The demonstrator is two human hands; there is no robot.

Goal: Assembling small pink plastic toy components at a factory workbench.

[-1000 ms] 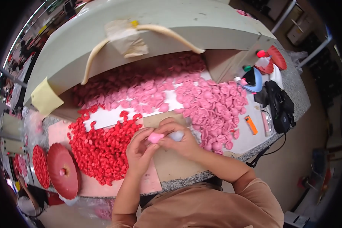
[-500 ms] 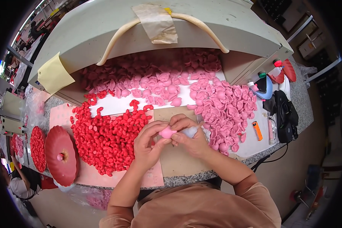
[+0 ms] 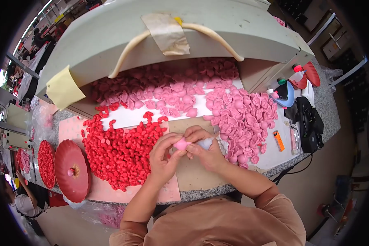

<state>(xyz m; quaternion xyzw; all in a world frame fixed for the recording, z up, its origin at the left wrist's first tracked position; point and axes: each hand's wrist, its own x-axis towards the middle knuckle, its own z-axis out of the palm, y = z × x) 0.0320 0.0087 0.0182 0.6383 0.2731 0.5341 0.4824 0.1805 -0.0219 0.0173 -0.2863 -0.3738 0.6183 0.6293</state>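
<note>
A small, rounded pink plastic-looking piece is pinched between both hands above the brown board. My left hand is closed, its thumb and fingers around the piece's left side. My right hand is also closed, with its thumb and fingertips at the piece's right side. A whitish translucent object sits in the right hand's grip; its kind is unclear. Left of the hands spreads a heap of small curved red pieces. On the right lies a heap of pink petal-like shells.
A grey hood arches over more pink shells. At left stand a red scalloped dish and a dish of red pieces. An orange lighter, a black device with a cable and a blue container lie at right.
The whole view has shifted slightly, moving the left-side things to the right in the picture. Both hands keep hold of the pink piece, with little change in their grip.
</note>
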